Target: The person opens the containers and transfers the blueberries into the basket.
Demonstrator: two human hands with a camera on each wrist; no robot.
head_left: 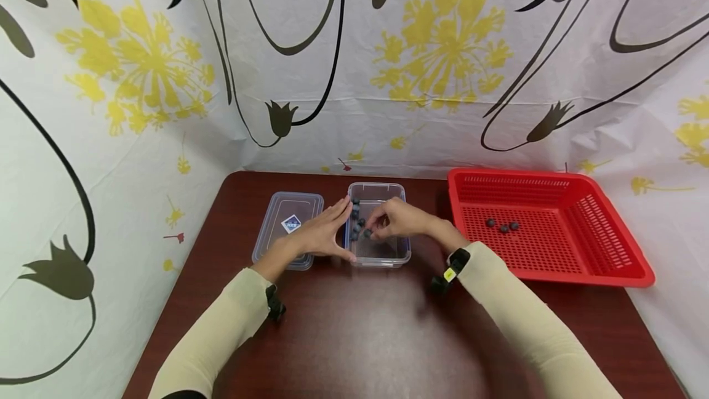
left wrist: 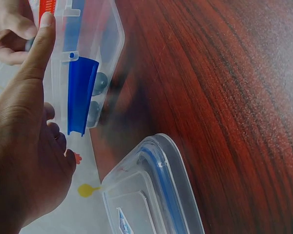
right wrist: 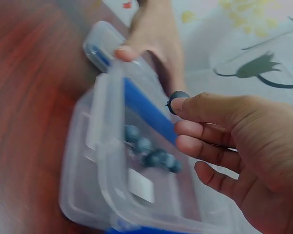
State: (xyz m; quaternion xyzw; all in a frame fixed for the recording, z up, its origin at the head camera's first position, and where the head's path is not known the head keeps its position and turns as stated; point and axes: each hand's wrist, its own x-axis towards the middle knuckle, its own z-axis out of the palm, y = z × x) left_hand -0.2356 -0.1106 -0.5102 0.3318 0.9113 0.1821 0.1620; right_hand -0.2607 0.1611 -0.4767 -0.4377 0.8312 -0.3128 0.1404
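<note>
A clear plastic container (head_left: 382, 254) with blue side clips stands mid-table and holds several blueberries (head_left: 359, 225) along its left side. My left hand (head_left: 332, 233) rests with straight fingers against the container's left wall (left wrist: 88, 73), thumb (left wrist: 36, 53) stretched along it. My right hand (head_left: 388, 221) hovers over the container and pinches one blueberry (right wrist: 176, 100) between thumb and fingertips, just above the rim. The loose berries (right wrist: 151, 155) lie below it inside the container (right wrist: 112, 161).
The container's lid (head_left: 288, 226) lies flat just left of my left hand. A red perforated basket (head_left: 554, 276) with three blueberries (head_left: 503, 225) sits at the right. The dark wood table (head_left: 354, 325) is hemmed by a floral cloth backdrop (head_left: 443, 79).
</note>
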